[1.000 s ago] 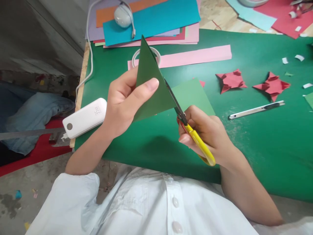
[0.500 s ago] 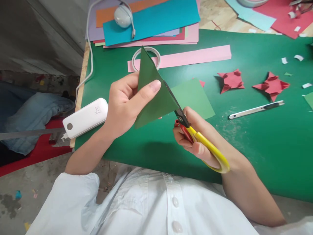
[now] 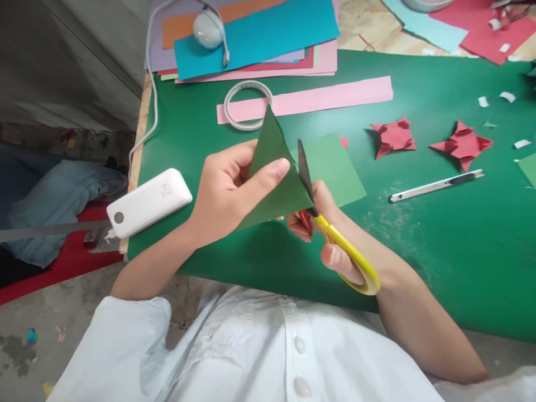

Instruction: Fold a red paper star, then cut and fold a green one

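My left hand (image 3: 240,192) is closed on a folded green paper triangle (image 3: 274,184), thumb on the near face and fingers behind it. In my right hand (image 3: 330,240) are scissors (image 3: 349,251) with yellow and red handles and dark blades. The blades are spread at the paper's right edge, one showing above it and the other hidden behind it. Under them on the table lies a flat green paper sheet (image 3: 339,173). A roll of tape (image 3: 248,127) rests on a long pink paper strip (image 3: 335,96) just beyond my left hand.
Two folded red paper shapes (image 3: 393,137) and a white utility knife (image 3: 435,186) lie to the right. A white power bank (image 3: 148,202) sits at the table's left edge. Coloured paper sheets (image 3: 259,39) are stacked at the back, a white corded device (image 3: 208,28) on top.
The scissors' blades have spread apart, and my right thumb has moved away from its fingers. My left hand and the green paper have shifted right and slightly down.
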A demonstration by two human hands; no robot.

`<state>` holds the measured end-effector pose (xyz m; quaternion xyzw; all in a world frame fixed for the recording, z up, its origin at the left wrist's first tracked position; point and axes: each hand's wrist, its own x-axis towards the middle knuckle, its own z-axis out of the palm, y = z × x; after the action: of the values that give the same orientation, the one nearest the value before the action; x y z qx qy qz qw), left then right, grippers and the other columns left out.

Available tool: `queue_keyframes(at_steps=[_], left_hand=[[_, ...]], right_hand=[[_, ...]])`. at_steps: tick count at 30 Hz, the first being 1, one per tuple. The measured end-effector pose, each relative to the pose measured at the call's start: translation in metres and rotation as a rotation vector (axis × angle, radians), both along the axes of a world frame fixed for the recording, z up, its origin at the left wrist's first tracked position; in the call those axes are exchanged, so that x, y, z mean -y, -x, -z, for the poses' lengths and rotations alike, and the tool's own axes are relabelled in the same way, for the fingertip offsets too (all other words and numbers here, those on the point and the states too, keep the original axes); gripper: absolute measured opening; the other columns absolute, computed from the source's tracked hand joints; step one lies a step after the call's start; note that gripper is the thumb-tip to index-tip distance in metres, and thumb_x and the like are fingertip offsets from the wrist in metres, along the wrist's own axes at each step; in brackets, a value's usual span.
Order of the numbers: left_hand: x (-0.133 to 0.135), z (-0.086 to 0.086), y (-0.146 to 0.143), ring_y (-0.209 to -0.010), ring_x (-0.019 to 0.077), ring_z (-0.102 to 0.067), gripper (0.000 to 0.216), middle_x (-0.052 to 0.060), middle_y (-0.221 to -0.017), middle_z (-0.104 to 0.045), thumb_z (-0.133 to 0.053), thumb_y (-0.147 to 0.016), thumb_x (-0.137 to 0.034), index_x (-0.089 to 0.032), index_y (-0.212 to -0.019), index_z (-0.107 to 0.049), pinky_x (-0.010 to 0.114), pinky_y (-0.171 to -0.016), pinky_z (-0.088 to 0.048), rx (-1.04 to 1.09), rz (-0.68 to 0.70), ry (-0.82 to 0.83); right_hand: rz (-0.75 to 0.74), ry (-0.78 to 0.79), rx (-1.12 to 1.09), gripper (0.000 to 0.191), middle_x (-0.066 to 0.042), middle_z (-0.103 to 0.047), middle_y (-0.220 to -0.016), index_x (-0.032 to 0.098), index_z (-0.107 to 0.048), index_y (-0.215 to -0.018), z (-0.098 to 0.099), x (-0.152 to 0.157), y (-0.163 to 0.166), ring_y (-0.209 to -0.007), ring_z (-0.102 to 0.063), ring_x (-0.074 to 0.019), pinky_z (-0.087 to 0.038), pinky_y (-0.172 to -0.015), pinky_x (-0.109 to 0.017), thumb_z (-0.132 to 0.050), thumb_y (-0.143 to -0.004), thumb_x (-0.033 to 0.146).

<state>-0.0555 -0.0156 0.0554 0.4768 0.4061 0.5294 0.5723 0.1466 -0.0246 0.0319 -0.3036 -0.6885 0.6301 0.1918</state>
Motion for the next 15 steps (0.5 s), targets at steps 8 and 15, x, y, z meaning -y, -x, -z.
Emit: queue_keyframes(at_steps=[8,15], left_hand=[[0.0053,-0.0014,-0.0047,-0.054,0.0122,-0.071,0.016,-0.007,-0.068,-0.066,-0.068,-0.090,-0.032,-0.020,-0.080,-0.070,0.017,-0.044,-0.054,-0.033,0.076,-0.023],[0.0043,-0.0016,-0.0050,-0.058,0.0127,-0.071,0.015,-0.005,-0.070,-0.068,-0.074,-0.086,-0.031,-0.019,-0.077,-0.070,0.018,-0.048,-0.053,-0.016,0.067,-0.052]], right_hand=[[0.030,-0.033,-0.006,0.067,0.002,-0.042,-0.085,0.026,-0.028,-0.098,0.0016,0.0005,0.0012,-0.067,-0.036,-0.0129,-0.039,-0.056,-0.030,-0.037,-0.081,0.090],[0.050,-0.059,0.015,0.068,0.005,-0.039,-0.078,0.025,-0.029,-0.095,0.0018,0.0003,0.0019,-0.064,-0.033,-0.0119,-0.033,-0.055,-0.027,-0.039,-0.079,0.091]])
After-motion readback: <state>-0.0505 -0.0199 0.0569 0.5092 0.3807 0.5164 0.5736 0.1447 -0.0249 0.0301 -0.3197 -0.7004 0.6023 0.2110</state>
